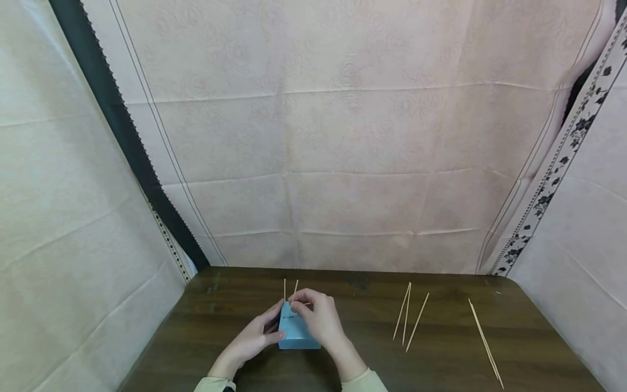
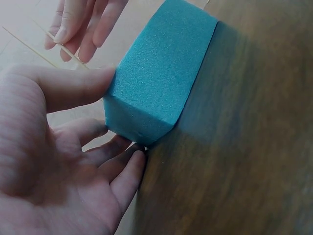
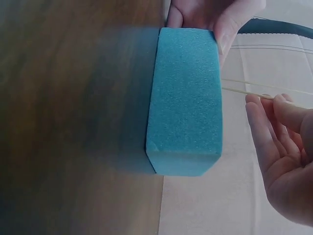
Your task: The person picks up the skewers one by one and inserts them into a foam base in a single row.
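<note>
A blue foam block sits on the dark wooden table in front of the person. The left hand grips its left end, the thumb on the near face and the fingers behind, as the left wrist view shows. One thin wooden stick stands upright from the block's top. Just right of it, the right hand pinches a second stick between thumb and fingers. In the right wrist view, that stick's lower end meets the block's top edge.
On the table, right of the block, several loose sticks lie in a loose fan. A close pair of sticks lies farther right. Pale cloth sheets hang at the back and both sides.
</note>
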`<control>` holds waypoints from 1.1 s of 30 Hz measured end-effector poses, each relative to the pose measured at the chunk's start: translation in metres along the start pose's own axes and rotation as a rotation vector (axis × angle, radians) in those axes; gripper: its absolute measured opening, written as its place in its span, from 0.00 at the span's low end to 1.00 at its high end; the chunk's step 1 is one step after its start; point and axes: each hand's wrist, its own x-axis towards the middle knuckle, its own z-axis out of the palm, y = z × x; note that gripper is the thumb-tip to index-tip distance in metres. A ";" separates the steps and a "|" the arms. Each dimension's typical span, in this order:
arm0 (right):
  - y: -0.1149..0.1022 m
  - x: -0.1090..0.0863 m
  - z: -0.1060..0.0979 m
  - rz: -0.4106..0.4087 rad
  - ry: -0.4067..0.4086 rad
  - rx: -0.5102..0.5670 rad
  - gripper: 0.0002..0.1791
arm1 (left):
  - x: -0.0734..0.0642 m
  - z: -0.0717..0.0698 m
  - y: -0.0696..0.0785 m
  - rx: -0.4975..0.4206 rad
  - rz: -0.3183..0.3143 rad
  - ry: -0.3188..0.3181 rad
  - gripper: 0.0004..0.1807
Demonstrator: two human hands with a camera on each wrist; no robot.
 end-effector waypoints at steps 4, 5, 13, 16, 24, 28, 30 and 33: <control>0.002 0.000 0.002 0.010 0.005 -0.024 0.05 | -0.001 0.000 0.000 0.002 0.006 -0.005 0.47; 0.002 -0.001 0.002 0.010 0.005 -0.030 0.05 | -0.001 0.000 0.000 0.005 0.005 -0.004 0.47; 0.003 -0.001 0.005 0.001 0.021 -0.075 0.04 | 0.000 0.001 0.001 0.001 0.006 -0.010 0.46; 0.003 -0.001 0.005 -0.004 0.025 -0.094 0.05 | -0.001 0.000 0.001 0.004 0.006 -0.013 0.46; 0.003 -0.001 0.005 -0.005 0.021 -0.114 0.05 | 0.000 0.000 0.001 -0.006 -0.014 -0.003 0.47; 0.003 0.000 0.005 -0.012 0.022 -0.115 0.05 | 0.001 0.000 0.000 -0.006 -0.015 0.003 0.47; 0.003 0.000 0.004 -0.018 0.016 -0.113 0.05 | 0.001 0.001 0.001 -0.005 -0.013 0.004 0.47; 0.005 0.000 0.002 -0.028 -0.002 -0.098 0.06 | 0.001 0.001 0.001 0.001 -0.014 0.005 0.47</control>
